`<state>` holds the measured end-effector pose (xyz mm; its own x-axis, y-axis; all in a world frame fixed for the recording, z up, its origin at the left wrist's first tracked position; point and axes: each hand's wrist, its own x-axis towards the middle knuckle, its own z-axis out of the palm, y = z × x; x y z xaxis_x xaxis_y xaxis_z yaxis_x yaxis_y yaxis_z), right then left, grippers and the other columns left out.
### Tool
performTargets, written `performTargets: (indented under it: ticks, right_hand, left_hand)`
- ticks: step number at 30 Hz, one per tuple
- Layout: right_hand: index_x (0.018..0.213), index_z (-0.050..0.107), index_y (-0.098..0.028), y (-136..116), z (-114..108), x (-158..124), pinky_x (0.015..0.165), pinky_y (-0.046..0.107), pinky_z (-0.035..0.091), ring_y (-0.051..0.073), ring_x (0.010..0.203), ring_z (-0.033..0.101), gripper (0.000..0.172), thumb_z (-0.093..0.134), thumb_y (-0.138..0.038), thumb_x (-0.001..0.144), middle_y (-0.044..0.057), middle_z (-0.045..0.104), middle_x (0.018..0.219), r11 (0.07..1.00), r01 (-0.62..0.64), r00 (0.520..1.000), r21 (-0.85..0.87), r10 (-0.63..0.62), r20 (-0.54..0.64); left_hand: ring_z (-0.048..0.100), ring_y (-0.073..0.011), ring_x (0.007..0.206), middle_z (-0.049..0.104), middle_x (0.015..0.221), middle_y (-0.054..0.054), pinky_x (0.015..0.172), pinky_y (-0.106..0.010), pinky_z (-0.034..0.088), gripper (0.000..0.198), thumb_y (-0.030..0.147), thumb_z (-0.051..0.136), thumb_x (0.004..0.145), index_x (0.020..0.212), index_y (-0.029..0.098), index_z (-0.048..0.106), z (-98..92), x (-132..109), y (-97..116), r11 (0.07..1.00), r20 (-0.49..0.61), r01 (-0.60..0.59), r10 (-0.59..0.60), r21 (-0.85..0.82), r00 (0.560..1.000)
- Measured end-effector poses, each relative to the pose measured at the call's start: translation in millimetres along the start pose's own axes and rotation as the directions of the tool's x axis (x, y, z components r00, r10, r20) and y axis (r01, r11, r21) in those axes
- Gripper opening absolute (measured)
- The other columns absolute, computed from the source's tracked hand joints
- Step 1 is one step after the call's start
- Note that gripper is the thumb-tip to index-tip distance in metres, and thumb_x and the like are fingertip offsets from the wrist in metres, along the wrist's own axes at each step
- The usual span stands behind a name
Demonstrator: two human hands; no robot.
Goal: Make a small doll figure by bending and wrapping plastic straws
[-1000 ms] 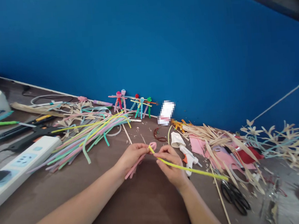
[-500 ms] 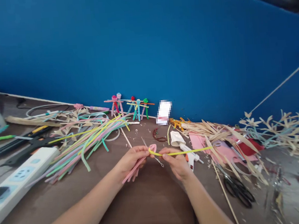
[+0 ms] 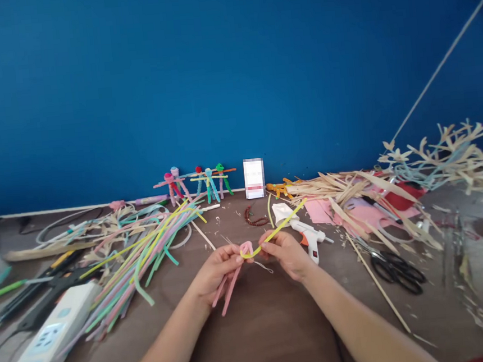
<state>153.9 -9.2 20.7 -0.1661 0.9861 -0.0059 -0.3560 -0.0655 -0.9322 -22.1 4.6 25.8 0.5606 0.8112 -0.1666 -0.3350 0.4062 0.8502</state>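
My left hand [image 3: 221, 270] is closed on a pink pipe cleaner [image 3: 231, 292], whose looped top shows above the fingertips and whose long ends hang below. A yellow pipe cleaner [image 3: 285, 222] crosses at the pink loop. Its free length rises to the right, pinched between the thumb and fingers of my right hand [image 3: 286, 255]. A thin looped wire [image 3: 263, 266] sticks out between the hands; what it is fixed to is hidden. Behind them, several pipe-cleaner figures [image 3: 210, 185] stand along the wall.
Loose pipe cleaners [image 3: 145, 243] and a white power strip [image 3: 48, 341] lie at left. A glue gun [image 3: 312, 238], black-handled scissors [image 3: 397, 271], a thin stick [image 3: 379, 284] and dried strips [image 3: 343, 189] are at right. A brown bead bracelet [image 3: 254, 218] lies before an upright phone [image 3: 254, 179].
The view has levelled out. The yellow pipe cleaner's free end has swung from nearly flat to slanting upward. The pink ends now hang more steeply from my left hand.
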Motion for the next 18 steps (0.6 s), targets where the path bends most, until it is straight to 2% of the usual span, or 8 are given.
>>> performTargets:
  ticks: [3,7,10,13,16,18]
  right_hand:
    - [0.068,0.056,-0.014,-1.4,-1.0,0.2,0.052,0.020,0.036,0.008,0.052,0.050,0.017,0.068,-0.026,0.063,-0.003,0.057,0.055,0.999,-0.039,0.999,-0.002,0.040,0.024]
    - [0.067,0.055,-0.014,-2.4,-0.6,-0.1,0.052,0.020,0.036,0.007,0.052,0.050,0.020,0.068,-0.027,0.061,-0.003,0.057,0.055,0.999,-0.042,0.999,-0.025,0.041,-0.015]
    - [0.069,0.055,-0.014,-1.9,0.4,-0.3,0.051,0.020,0.036,0.007,0.050,0.050,0.020,0.068,-0.028,0.061,-0.003,0.057,0.054,0.998,-0.040,0.999,-0.046,0.039,-0.029]
    - [0.070,0.055,-0.014,-1.0,1.2,-0.2,0.049,0.020,0.035,0.007,0.048,0.049,0.021,0.067,-0.028,0.062,-0.003,0.057,0.052,0.993,-0.088,0.996,-0.081,0.088,-0.010]
    - [0.069,0.054,-0.013,-2.1,2.3,-0.2,0.047,0.020,0.035,0.007,0.046,0.048,0.023,0.069,-0.027,0.058,-0.003,0.056,0.051,0.986,-0.136,0.991,-0.093,0.135,-0.013]
    - [0.069,0.054,-0.013,-4.3,3.4,-0.6,0.047,0.019,0.035,0.007,0.047,0.049,0.025,0.071,-0.026,0.055,-0.004,0.056,0.051,0.990,-0.125,0.992,-0.070,0.123,-0.040]
  left_hand:
    - [0.034,-0.0002,0.037,0.053,0.048,0.004,0.034,-0.011,0.022,0.025,0.023,0.076,0.051,0.066,0.011,0.060,3.2,-0.4,-0.4,1.000,-0.056,-0.007,0.007,-0.007,0.998]
    - [0.031,-0.0009,0.033,0.051,0.043,0.004,0.032,-0.013,0.021,0.025,0.028,0.073,0.055,0.066,0.011,0.058,2.1,1.1,-4.1,0.999,-0.078,0.017,-0.015,0.031,0.997]
    - [0.030,-0.0010,0.033,0.053,0.046,0.003,0.032,-0.014,0.020,0.025,0.029,0.072,0.057,0.066,0.011,0.057,0.4,1.4,-5.8,0.999,-0.070,0.014,-0.010,0.051,0.998]
    - [0.030,0.0001,0.033,0.058,0.053,0.002,0.033,-0.014,0.018,0.025,0.028,0.073,0.055,0.066,0.011,0.057,0.5,0.7,-6.6,0.997,-0.085,0.022,-0.016,0.070,0.996]
    - [0.032,0.0002,0.035,0.059,0.054,0.002,0.034,-0.013,0.017,0.025,0.025,0.075,0.053,0.065,0.012,0.058,1.3,0.4,-7.7,0.996,-0.118,0.023,-0.013,0.083,0.993]
    - [0.032,0.0003,0.035,0.061,0.055,0.001,0.035,-0.013,0.016,0.024,0.024,0.075,0.052,0.064,0.012,0.059,1.7,0.7,-8.5,0.996,-0.120,0.017,-0.006,0.092,0.993]
